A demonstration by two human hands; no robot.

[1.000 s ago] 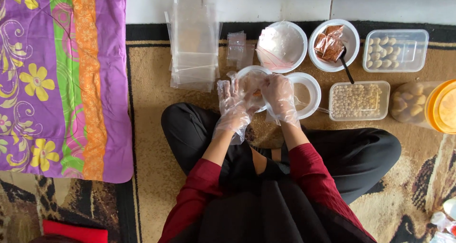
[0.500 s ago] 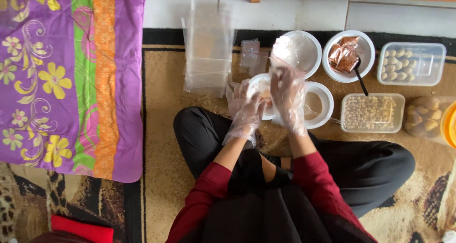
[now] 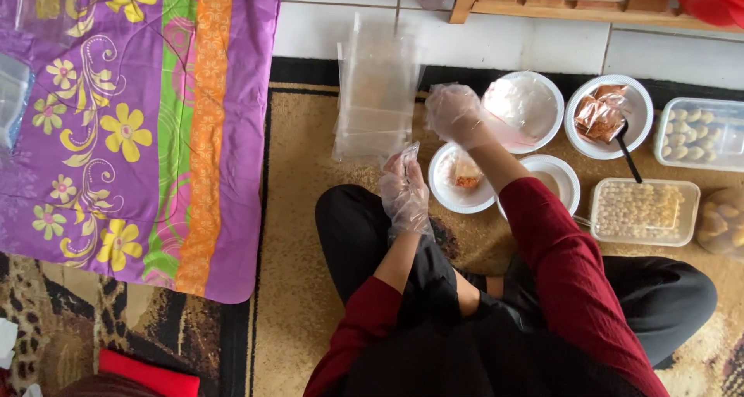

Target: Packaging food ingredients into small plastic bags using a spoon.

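Right hand (image 3: pixel 456 114): gloved in thin clear plastic and held over the tan rug, between the stack of clear plastic sheets (image 3: pixel 373 94) and the white bowl with pale dough (image 3: pixel 525 110); its fingers are curled together, and whether anything is pinched in them cannot be told.
Left hand (image 3: pixel 404 194): gloved likewise, raised upright just left of the small white plate (image 3: pixel 459 181); its fingers are drawn together at the tips, and a grip cannot be made out.
Small white plate: set on the rug between the two hands, below the right fingers, with a pale piece topped by orange filling (image 3: pixel 467 174) on it, untouched.
Nearby: a bowl of brown filling with a dark spoon (image 3: pixel 608 118) is seen further right.
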